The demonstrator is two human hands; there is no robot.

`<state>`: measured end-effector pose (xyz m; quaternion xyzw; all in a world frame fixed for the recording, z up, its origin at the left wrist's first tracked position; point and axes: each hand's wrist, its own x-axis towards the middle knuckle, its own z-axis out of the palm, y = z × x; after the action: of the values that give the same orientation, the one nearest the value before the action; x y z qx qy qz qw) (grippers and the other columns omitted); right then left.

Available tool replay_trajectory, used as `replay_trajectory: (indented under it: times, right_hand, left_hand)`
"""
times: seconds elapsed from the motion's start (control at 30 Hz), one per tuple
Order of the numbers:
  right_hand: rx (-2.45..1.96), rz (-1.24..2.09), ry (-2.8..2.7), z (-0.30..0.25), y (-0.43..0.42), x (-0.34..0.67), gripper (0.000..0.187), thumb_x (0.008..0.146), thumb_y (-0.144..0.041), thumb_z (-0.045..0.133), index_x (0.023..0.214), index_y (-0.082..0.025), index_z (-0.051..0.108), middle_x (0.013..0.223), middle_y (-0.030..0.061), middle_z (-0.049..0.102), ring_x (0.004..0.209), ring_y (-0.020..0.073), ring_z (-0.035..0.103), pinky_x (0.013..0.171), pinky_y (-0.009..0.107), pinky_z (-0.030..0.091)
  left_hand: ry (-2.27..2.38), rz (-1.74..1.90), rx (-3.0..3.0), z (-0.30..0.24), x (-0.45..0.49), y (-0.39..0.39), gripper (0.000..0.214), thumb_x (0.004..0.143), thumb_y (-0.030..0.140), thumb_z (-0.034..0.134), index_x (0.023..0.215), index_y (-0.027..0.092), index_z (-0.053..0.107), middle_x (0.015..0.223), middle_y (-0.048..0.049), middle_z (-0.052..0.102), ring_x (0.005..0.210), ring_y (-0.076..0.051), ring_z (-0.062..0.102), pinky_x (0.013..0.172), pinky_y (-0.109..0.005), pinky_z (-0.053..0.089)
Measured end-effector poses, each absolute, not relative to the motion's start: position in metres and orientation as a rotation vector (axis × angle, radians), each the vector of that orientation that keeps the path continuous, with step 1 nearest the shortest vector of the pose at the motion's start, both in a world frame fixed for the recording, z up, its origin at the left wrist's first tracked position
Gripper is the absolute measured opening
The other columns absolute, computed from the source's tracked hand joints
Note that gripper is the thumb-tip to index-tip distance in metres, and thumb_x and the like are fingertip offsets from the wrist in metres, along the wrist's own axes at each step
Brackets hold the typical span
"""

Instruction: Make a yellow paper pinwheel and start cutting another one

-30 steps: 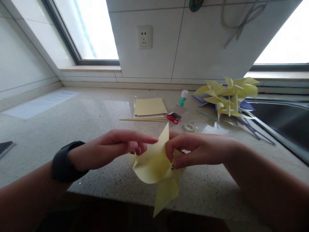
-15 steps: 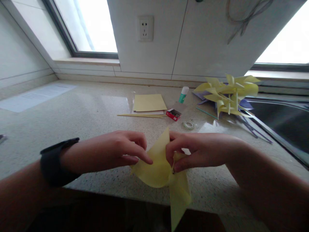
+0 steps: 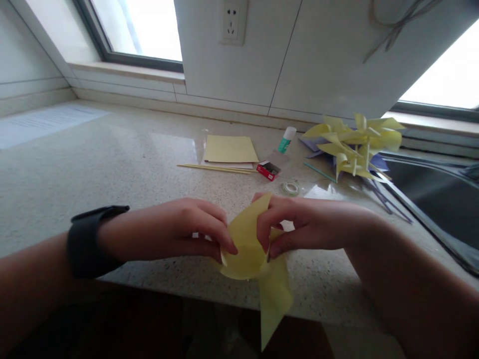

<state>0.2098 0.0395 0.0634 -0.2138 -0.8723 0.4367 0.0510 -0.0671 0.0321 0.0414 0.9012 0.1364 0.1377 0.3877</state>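
Note:
A yellow paper pinwheel [image 3: 245,249] is between my hands at the counter's front edge, its blades curled and one pointed blade hanging below the edge. My left hand [image 3: 204,227] pinches the left part of the paper between thumb and index finger, bending it upward. Near the pinwheel's middle, my right hand [image 3: 295,222] is closed on the paper with thumb and index finger. A small pin-like bit seems to show at those fingertips, too small to make out. The right hand's other fingers are partly hidden behind an upright blade.
Behind lie yellow paper squares [image 3: 230,149], thin wooden sticks [image 3: 213,168], a small red box [image 3: 268,169], a tape roll [image 3: 290,188] and a glue stick [image 3: 287,139]. Finished yellow pinwheels [image 3: 355,144] lie beside the sink [image 3: 441,194] at right. A printed sheet [image 3: 48,122] is far left.
My left index finger and thumb have closed on the left blade, which now curls up toward the middle. The right hand keeps its hold. The view has tilted down slightly.

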Motion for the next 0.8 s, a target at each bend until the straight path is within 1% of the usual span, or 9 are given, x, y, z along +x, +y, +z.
replay_trajectory:
  times: [0.1,0.2,0.3,0.4,0.5,0.63,0.7,0.8]
  right_hand:
    - [-0.706,1.152,-2.655,0.061,0.039,0.21,0.011,0.091,-0.032,0.072,0.096,-0.021,0.074,0.103,0.004,0.055,0.1,0.0173,0.056,0.089,0.031,0.048]
    - [-0.757,0.932,-2.628,0.061,0.037,0.208,0.011,0.092,-0.033,0.071,0.093,-0.023,0.074,0.1,0.0039,0.051,0.096,0.0176,0.054,0.085,0.031,0.049]
    - [-0.76,0.751,-2.563,0.063,0.032,0.206,0.006,0.092,-0.028,0.07,0.091,-0.024,0.074,0.104,0.0053,0.049,0.098,0.0196,0.052,0.088,0.035,0.049]
    - [-0.718,0.578,-2.516,0.064,0.027,0.205,0.003,0.089,-0.022,0.071,0.09,-0.024,0.074,0.106,0.006,0.046,0.097,0.0204,0.051,0.085,0.036,0.049]
    - [-0.654,0.426,-2.483,0.064,0.022,0.203,0.006,0.088,-0.02,0.072,0.092,-0.025,0.074,0.101,0.0052,0.044,0.094,0.0206,0.05,0.08,0.034,0.049]
    - [-0.594,0.258,-2.465,0.062,0.017,0.201,0.01,0.089,-0.018,0.069,0.095,-0.025,0.072,0.101,0.0045,0.041,0.089,0.0189,0.048,0.072,0.031,0.049]
    - [-0.599,0.16,-2.462,0.061,0.016,0.199,0.009,0.09,-0.017,0.067,0.094,-0.025,0.069,0.101,0.0042,0.041,0.088,0.0184,0.048,0.067,0.029,0.048]
    - [-0.552,-0.007,-2.428,0.059,0.014,0.198,0.008,0.088,-0.018,0.07,0.092,-0.024,0.067,0.099,0.0029,0.042,0.087,0.0172,0.049,0.066,0.029,0.046]
  left_hand:
    - [0.421,0.411,2.261,0.039,-0.066,0.032,0.015,0.096,0.015,0.063,0.104,0.019,0.075,0.099,-0.0051,0.072,0.089,-0.014,0.068,0.081,-0.022,0.054]
    - [0.607,0.564,2.268,0.037,-0.065,0.032,0.012,0.097,0.02,0.063,0.098,0.019,0.075,0.086,-0.0009,0.066,0.077,-0.012,0.063,0.068,-0.021,0.051]
    - [0.754,0.782,2.267,0.035,-0.063,0.031,0.011,0.096,0.021,0.064,0.09,0.018,0.073,0.077,0.0022,0.062,0.07,-0.01,0.058,0.063,-0.02,0.047]
    - [0.806,0.935,2.31,0.036,-0.062,0.028,0.011,0.096,0.02,0.063,0.089,0.018,0.071,0.076,0.002,0.061,0.069,-0.01,0.057,0.061,-0.02,0.046]
    - [0.791,1.008,2.413,0.038,-0.062,0.023,0.007,0.095,0.018,0.064,0.095,0.017,0.071,0.081,0.0009,0.062,0.072,-0.01,0.057,0.062,-0.021,0.047]
    - [0.716,1.068,2.571,0.041,-0.062,0.019,0.003,0.094,0.014,0.067,0.095,0.016,0.069,0.084,-0.0005,0.065,0.077,-0.012,0.059,0.07,-0.024,0.049]
    - [0.68,1.106,2.616,0.041,-0.062,0.018,0.007,0.093,0.011,0.067,0.098,0.016,0.068,0.086,-0.001,0.066,0.08,-0.012,0.059,0.073,-0.025,0.049]
    - [0.663,1.159,2.656,0.041,-0.063,0.017,0.014,0.091,0.008,0.069,0.102,0.017,0.068,0.089,-0.0007,0.066,0.082,-0.012,0.058,0.075,-0.026,0.048]
